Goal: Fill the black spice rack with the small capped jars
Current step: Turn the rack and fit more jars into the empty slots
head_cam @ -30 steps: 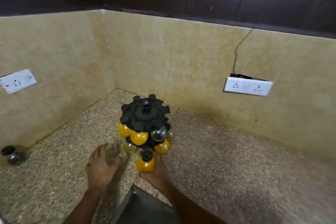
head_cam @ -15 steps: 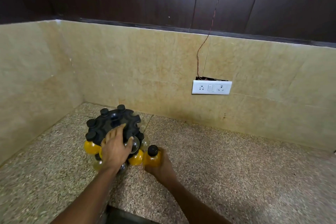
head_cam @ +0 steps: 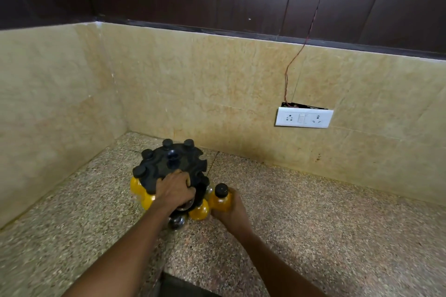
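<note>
A person's left hand (head_cam: pixel 174 190) is gripping the near rim of the black spice rack (head_cam: pixel 170 168), standing w/ capped jars in its slots near the worktop's (head_cam: pixel 313 224) back-left corner. Right hand (head_cam: pixel 233 212) is clasping a yellow jar (head_cam: pixel 220 199) w/ black cap, upright, just beside the rack's right side.

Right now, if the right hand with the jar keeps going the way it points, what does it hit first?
Probably the black spice rack. The right hand holds a yellow capped jar pointing up-left toward the rack's near-right edge, with a racked yellow jar close beside it. Depth between them is unclear.
</note>
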